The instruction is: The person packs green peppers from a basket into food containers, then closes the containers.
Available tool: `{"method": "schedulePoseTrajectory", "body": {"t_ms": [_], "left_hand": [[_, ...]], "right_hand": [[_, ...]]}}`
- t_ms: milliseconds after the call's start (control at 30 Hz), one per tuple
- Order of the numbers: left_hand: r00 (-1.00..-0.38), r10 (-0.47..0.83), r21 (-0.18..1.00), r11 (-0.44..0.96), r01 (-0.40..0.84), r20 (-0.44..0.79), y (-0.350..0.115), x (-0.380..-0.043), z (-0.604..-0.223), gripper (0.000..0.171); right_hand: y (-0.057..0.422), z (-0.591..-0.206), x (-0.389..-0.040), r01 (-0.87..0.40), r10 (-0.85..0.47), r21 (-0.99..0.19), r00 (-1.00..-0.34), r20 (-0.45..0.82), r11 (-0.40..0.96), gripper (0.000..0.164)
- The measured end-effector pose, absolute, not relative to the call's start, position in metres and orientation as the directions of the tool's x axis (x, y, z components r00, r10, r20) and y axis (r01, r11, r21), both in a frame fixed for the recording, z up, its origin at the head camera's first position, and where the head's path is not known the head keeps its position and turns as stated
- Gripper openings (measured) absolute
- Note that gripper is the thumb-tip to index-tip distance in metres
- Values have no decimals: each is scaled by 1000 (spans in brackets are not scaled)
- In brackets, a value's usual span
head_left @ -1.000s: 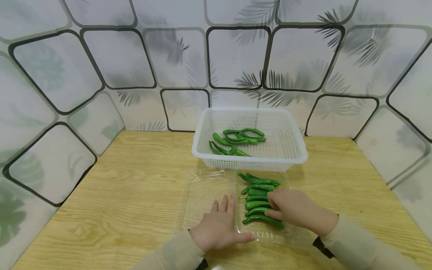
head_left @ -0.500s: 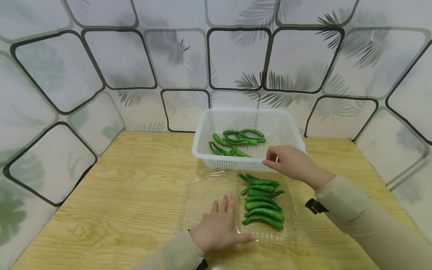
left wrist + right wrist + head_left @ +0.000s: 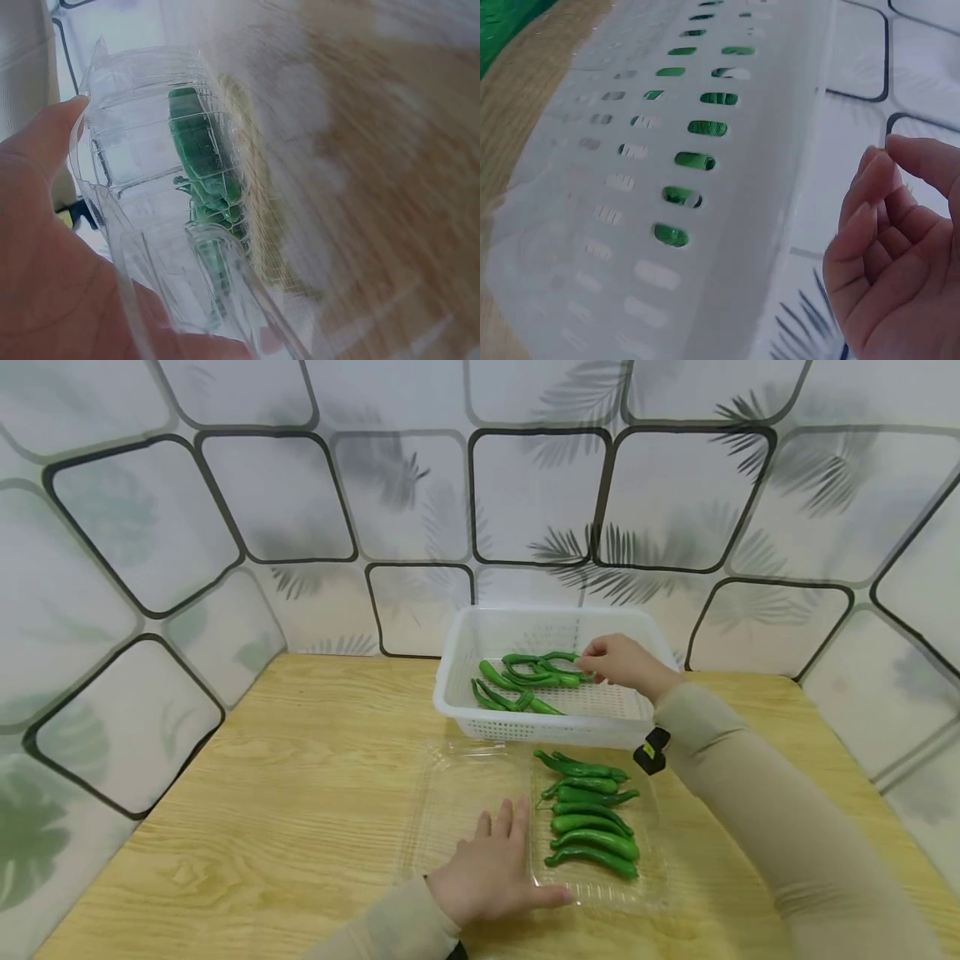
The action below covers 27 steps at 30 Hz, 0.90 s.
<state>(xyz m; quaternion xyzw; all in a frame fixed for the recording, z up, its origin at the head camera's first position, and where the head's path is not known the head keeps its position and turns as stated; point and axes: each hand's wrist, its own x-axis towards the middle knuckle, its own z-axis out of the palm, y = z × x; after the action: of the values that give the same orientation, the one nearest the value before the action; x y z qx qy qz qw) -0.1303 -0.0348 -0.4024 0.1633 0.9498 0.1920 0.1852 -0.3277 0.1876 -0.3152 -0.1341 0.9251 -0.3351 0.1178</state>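
My left hand [image 3: 491, 872] lies with spread, straight fingers on the clear plastic clamshell box [image 3: 442, 793], across its hinge side. In the left wrist view the thumb [image 3: 66, 124] touches the box's edge. Several green peppers [image 3: 592, 818] lie side by side in the right half of the box. My right hand [image 3: 622, 664] hovers at the back right of the peppers [image 3: 525, 672] in the white basket [image 3: 570, 727], its fingertips overlapping them in the head view. In the right wrist view its fingers [image 3: 874, 187] are loosely bent with nothing between them.
The perforated basket stands behind the box, its wall [image 3: 727, 225] between the right wrist camera and the peppers. A wood-grain table [image 3: 300, 793] lies under everything, with a patterned backdrop [image 3: 420, 493] at the back and sides.
My right hand has left the peppers in the box, passed over the basket's front rim and reached the peppers inside the basket. The left hand stays on the box.
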Motion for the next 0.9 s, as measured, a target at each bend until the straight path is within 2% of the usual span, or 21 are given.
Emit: {"method": "schedulePoseTrajectory", "body": {"t_ms": [167,300,533,900], "left_hand": [[-875,379,421,876,234,-301,-33,-131,-402,120],[-874,375,411,881,233,-309,-32,-130,-402,119],[-880,381,383,886,260,-283,-34,-128,-401,117],[-888,381,348,894,283,-259,-33,-128,-405,117]], "right_hand": [[193,-311,-343,-35,-299,-762,-931,-210,647,30],[197,-298,-353,-3,-295,-813,-933,-207,582,36],[196,-292,-379,-78,-318,-793,-936,-151,605,37],[192,-309,-410,-230,-334,-663,-942,-32,713,29]]}}
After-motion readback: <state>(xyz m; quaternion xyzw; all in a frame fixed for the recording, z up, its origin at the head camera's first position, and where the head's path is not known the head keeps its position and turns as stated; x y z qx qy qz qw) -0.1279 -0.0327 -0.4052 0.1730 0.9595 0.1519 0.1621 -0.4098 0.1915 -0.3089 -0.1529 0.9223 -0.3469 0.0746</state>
